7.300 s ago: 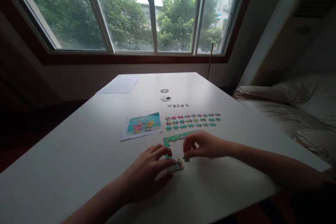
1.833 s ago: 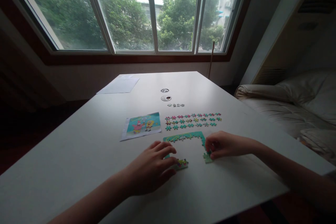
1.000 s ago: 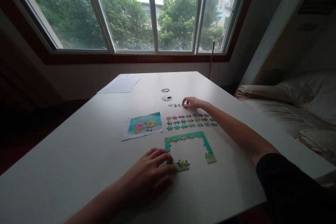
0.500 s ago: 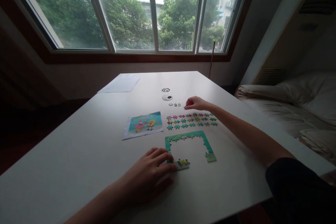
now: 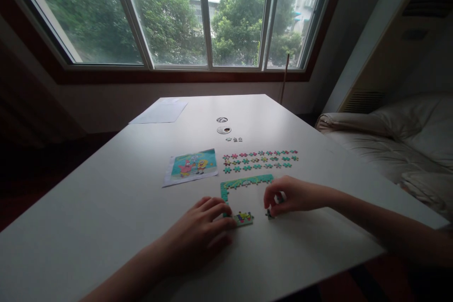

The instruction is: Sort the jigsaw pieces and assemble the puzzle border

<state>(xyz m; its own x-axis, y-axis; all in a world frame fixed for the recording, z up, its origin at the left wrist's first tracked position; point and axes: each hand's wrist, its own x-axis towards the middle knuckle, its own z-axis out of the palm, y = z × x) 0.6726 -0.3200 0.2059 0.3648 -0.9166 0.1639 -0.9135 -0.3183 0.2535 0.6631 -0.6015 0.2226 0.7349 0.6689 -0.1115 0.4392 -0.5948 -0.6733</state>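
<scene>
A partly joined jigsaw puzzle lies on the white table, its border round a bare middle, with a gap in the bottom edge. My left hand rests over its lower left corner, fingers stretched out and hiding that corner. At the gap, my right hand pinches a small puzzle piece between thumb and finger. This hand covers the puzzle's right side. Just beyond the border, loose puzzle pieces lie in three rows. A printed cartoon picture is to the left of them.
Three more pieces sit farther back, near two round discs. A white sheet of paper is at the table's far left corner. Beyond the table are a window and, at right, a couch.
My right hand has come from beside the far loose pieces towards me, down to the gap in the puzzle's bottom edge, with a piece pinched. My left hand stays on the corner.
</scene>
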